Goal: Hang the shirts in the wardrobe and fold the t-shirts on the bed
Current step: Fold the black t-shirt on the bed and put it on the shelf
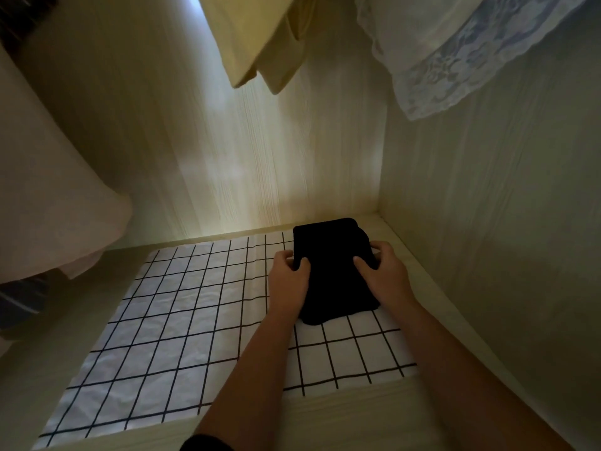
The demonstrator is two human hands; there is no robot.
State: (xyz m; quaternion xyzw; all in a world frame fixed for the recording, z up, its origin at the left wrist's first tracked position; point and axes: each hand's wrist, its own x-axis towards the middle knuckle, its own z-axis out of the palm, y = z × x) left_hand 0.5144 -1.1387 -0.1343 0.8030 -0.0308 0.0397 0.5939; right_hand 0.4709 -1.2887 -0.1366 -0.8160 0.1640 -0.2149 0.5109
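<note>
Both hands, left (287, 277) and right (383, 271), grip the folded black t-shirt (335, 271) by its sides on the checked liner (182, 320); soft and light, it probably needs side support to stay folded.

Folded t-shirt (335, 271) lies on the cloth (182, 320), right of centre, near the wardrobe (260, 157) back corner; left hand (287, 278) and right hand (387, 275) flank it; shirt (260, 37) hangs upper centre.
</note>
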